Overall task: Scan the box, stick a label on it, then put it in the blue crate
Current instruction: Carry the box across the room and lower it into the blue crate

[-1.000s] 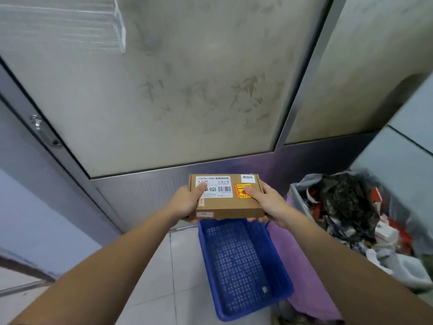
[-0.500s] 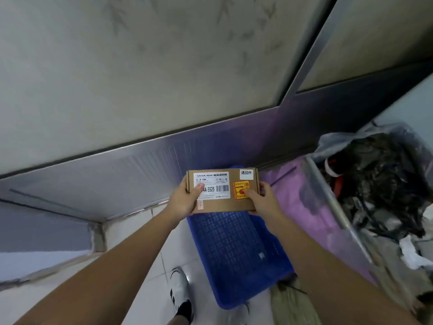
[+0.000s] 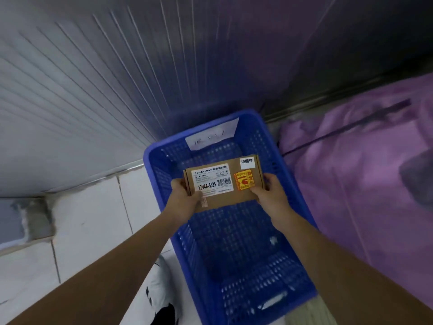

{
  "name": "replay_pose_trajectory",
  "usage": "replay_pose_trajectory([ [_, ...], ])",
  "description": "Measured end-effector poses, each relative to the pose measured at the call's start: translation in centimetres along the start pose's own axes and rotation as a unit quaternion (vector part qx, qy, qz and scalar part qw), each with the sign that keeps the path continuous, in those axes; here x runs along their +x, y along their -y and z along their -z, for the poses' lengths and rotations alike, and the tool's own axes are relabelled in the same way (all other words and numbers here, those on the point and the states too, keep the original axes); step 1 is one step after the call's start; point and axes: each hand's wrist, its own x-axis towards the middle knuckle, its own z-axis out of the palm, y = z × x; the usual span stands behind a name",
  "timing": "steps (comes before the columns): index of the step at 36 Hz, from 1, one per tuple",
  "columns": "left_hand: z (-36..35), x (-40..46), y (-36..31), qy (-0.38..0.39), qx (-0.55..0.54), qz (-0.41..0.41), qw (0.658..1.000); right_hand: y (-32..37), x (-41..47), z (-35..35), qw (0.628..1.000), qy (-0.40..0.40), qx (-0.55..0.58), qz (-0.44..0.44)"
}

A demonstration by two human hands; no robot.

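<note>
A flat brown cardboard box (image 3: 225, 198) carries a white barcode label, an orange sticker and a small white label at its top right corner. I hold it level over the far half of the blue crate (image 3: 297, 200). My left hand (image 3: 182, 200) grips its left edge and my right hand (image 3: 269, 193) grips its right edge. The crate is a perforated plastic basket on the floor, with a white paper tag on its far wall and nothing visible inside apart from a small scrap.
A ribbed metal door panel (image 3: 93, 102) rises behind the crate. A purple plastic bag (image 3: 363, 172) lies against the crate's right side. White floor tiles (image 3: 89, 226) lie to the left, and a white and black shoe (image 3: 159, 299) shows at the bottom.
My view has tilted down and moved closer. Both hands have lowered the box from chest height to just over the open blue crate.
</note>
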Motion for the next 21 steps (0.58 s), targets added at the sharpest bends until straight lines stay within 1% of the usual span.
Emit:
replay_pose_trajectory([
  [4, -3.5, 5.4, 4.2, -0.019, -0.011, 0.027, 0.999, -3.3, 5.7, -0.1, 0.997, 0.038, -0.061, 0.008],
  [10, -7.9, 11.9, 7.9, -0.055, -0.072, 0.078, 0.993, -7.5, 14.1, -0.2, 0.99, 0.093, -0.104, -0.024],
  [14, -10.2, 16.3, 9.5, -0.075, -0.053, 0.068, 0.993, -9.8, 19.0, -0.8, 0.989, 0.094, -0.109, -0.042],
  [17, -11.0, 19.4, 10.1, -0.103, -0.006, 0.041, 0.994, -11.3, 21.9, -1.9, 0.99, 0.074, -0.106, -0.05],
  [21, -11.1, 22.6, 11.0, -0.1, -0.013, 0.048, 0.994, -12.4, 25.0, -3.7, 0.992, 0.069, -0.095, -0.047],
])
